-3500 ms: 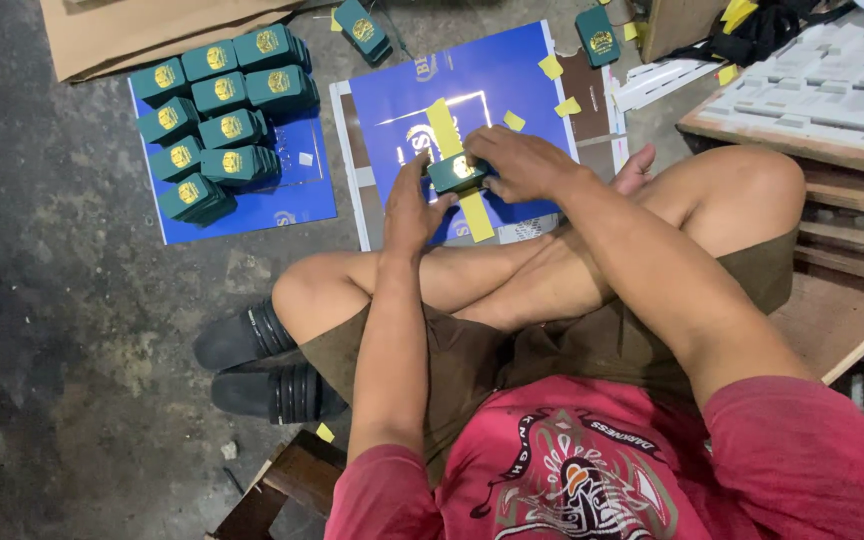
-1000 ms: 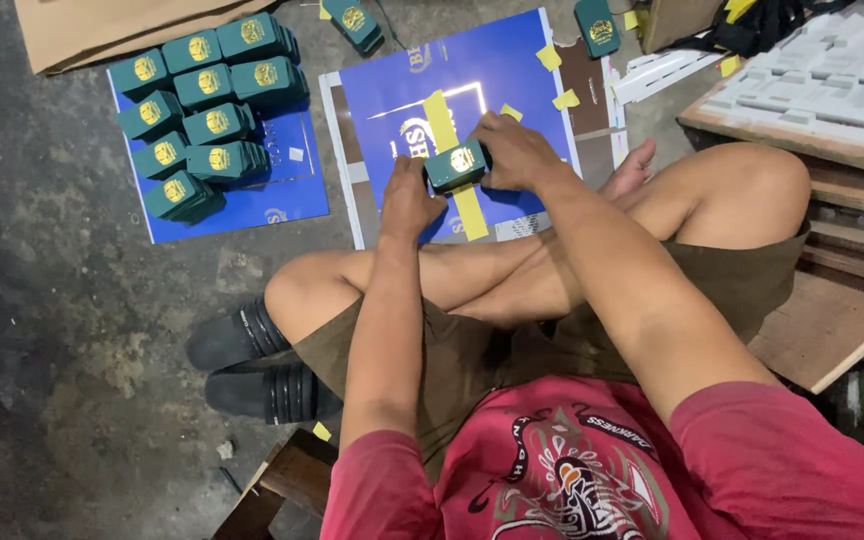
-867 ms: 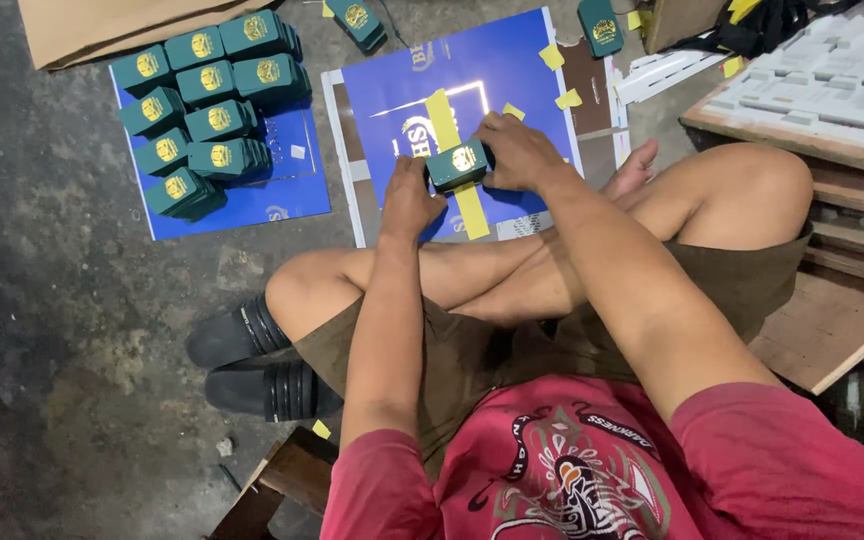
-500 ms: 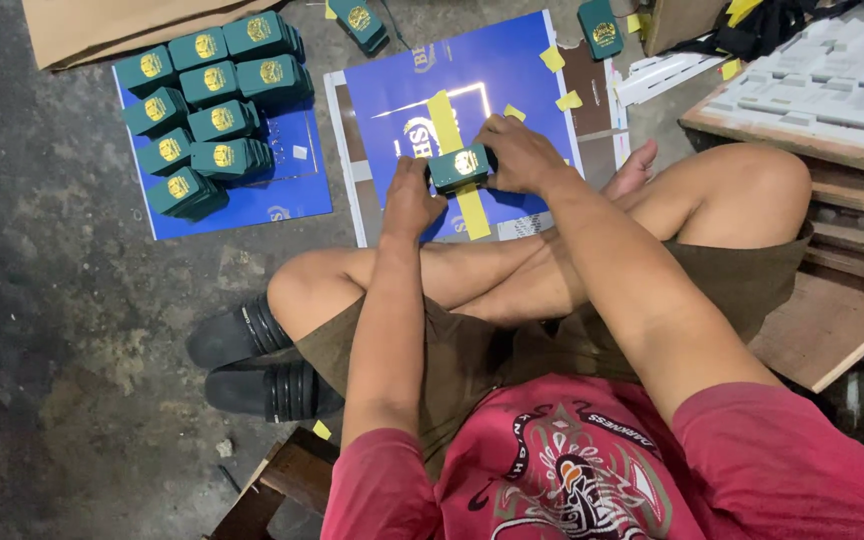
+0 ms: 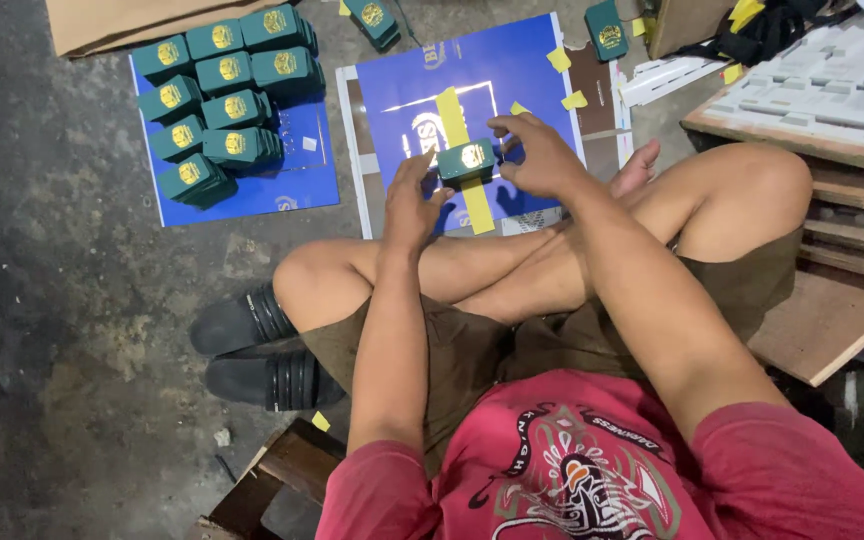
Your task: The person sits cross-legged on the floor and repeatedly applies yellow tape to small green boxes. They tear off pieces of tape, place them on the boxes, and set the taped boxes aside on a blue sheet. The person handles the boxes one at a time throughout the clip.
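Over a blue sheet (image 5: 512, 80), left hand (image 5: 410, 195) and right hand (image 5: 542, 160) grip a green box (image 5: 467, 160), long axis left-right.

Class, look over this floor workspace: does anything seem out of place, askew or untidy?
Mostly orderly. The green packs on the left blue sheet sit in loose, tilted stacks rather than straight rows, and small yellow scraps lie scattered on and around the middle blue sheet. Both hands, left and right, hold one green pack.
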